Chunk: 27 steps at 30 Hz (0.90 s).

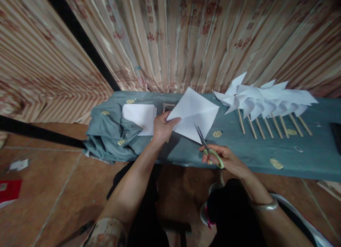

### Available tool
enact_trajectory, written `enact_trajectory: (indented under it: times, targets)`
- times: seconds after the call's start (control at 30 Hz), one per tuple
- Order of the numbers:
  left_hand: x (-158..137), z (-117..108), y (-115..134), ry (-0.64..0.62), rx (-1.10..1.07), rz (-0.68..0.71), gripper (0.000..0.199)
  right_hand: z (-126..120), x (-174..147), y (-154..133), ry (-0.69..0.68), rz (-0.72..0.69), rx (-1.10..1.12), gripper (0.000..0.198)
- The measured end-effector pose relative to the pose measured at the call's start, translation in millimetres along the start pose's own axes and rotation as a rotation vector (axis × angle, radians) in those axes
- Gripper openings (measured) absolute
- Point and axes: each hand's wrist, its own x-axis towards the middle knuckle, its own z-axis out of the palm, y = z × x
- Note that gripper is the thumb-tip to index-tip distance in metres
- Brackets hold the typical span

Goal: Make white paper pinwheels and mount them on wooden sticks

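My left hand [164, 126] pinches one corner of a square white sheet of paper [195, 110], held over the table and marked by a faint crease. In my right hand [222, 156] is a pair of scissors [205, 146] with pale green handles. Their dark blades are slightly apart and point up at the sheet's lower edge; whether they touch the paper I cannot tell. Left of my left hand lies a stack of white paper [140, 115], partly covered by a fold of cloth. Something flat is half hidden behind my left hand.
Several white paper pinwheels [266, 97] on wooden sticks lie in an overlapping row at the right. Grey-green cloth [255, 154] covers the narrow table, bunched at its left end. A patterned curtain [173, 41] hangs behind. Dark poles [85, 41] stand at the left.
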Motion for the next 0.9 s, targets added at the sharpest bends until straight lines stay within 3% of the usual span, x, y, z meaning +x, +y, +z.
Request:
enact_trajectory:
  times: [0.13,0.23,0.43,0.5,0.7,0.8,0.9]
  targets:
    - [5.7,-8.2,-0.2,0.028,-0.001,0.029,0.035,-34.5,-12.9,-5.7,-0.101,0.084,-0.055,0.059]
    - [6.5,-9.9,-0.7,0.023,0.011,0.024,0.036,-56.0,-18.3,-5.0,-0.039,0.031,-0.053,0.059]
    - [-5.4,0.4,-0.9,-0.228,0.163,-0.107,0.031,-63.0,-8.6,-2.4,0.559,-0.254,0.023,0.048]
    - [-9.7,4.9,-1.6,-0.318,0.253,-0.104,0.028,-60.9,-5.1,-4.8,0.637,-0.292,-0.014,0.047]
    - [-17.7,16.2,-3.4,-0.484,0.323,-0.166,0.027,-51.5,-1.2,-6.8,0.449,-0.217,-0.035,0.053]
    - [-18.4,18.9,-6.0,-0.499,0.291,-0.175,0.032,-45.4,-0.5,-5.8,0.419,-0.166,-0.012,0.049]
    - [-17.4,21.2,-8.0,-0.431,0.22,-0.152,0.045,-42.9,0.0,-7.3,0.462,-0.165,0.01,0.047]
